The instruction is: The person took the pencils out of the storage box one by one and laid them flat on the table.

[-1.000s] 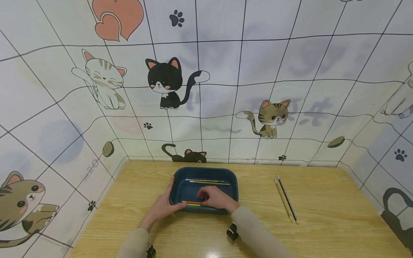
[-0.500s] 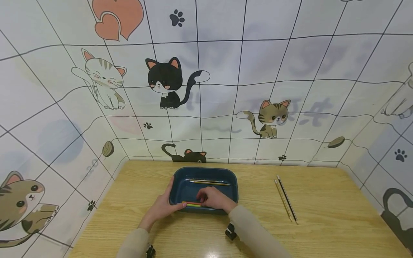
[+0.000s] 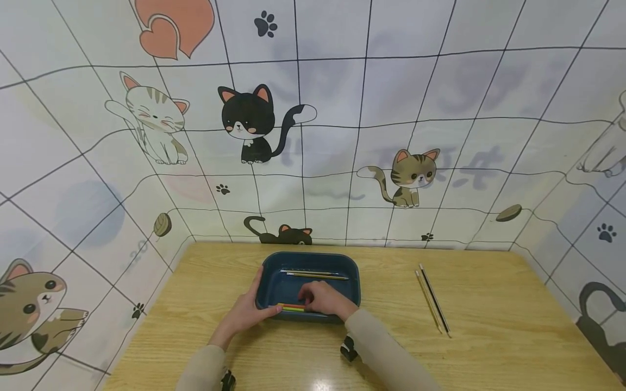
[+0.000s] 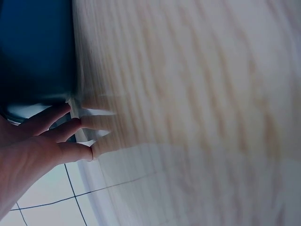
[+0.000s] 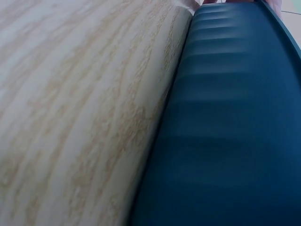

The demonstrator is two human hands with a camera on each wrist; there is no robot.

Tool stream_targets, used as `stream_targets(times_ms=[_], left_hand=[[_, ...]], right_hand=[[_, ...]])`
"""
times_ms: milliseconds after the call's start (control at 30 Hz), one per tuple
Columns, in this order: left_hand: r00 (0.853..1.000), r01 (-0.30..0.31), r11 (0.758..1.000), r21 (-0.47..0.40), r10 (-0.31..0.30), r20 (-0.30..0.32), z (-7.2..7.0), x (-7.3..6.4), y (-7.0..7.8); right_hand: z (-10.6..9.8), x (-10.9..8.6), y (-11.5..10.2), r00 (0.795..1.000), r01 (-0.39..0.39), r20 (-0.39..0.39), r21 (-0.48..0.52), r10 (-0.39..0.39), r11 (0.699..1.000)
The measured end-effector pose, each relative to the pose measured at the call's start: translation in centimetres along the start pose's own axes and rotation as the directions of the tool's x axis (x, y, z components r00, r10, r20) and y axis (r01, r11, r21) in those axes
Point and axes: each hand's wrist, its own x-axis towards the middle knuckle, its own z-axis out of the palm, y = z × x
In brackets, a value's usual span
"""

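A dark blue rectangular tray (image 3: 355,293) sits on the table, its outer wall filling much of the right wrist view. My left hand (image 3: 244,310) rests at its near left corner, fingers extended along the outside and thumb across the front rim. Inside, by the front wall, lie a red-orange and a yellow-green pencil (image 3: 292,308). The curled fingers of my right hand (image 3: 323,298) pinch at their right ends, which the hand hides. Slim pencils (image 3: 318,275) lie along the tray's back. In the left wrist view, the left fingers (image 4: 61,129) are fairly straight.
Right of the tray, a light pencil (image 3: 429,301) and a dark pencil (image 3: 434,298) lie side by side on the wooden table (image 3: 499,304). A cat-patterned wall covering (image 3: 332,163) rises behind the table and at both sides.
The head view shifts slightly. My right forearm has moved a little to the left, while its fingers stay by the coloured pencils. The left hand keeps its place on the tray.
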Motion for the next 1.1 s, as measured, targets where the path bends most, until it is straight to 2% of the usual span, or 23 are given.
stream_targets(times_ms=[567,867,1100], left_hand=[[1.0,-0.013,1.0,0.002,0.013,-0.002,0.0,0.09,-0.22],[1.0,-0.009,1.0,-0.01,0.009,0.006,0.02,0.11,-0.28],[1.0,-0.005,1.0,-0.007,0.005,0.007,-0.08,0.02,-0.06]], right_hand=[[-0.11,0.06,0.32,1.0,0.018,-0.013,0.022,-0.018,1.0],[-0.21,-0.03,0.04,1.0,0.023,0.003,0.06,-0.023,0.998],[-0.41,-0.27,-0.1,0.999,0.051,-0.018,0.107,-0.05,0.993]])
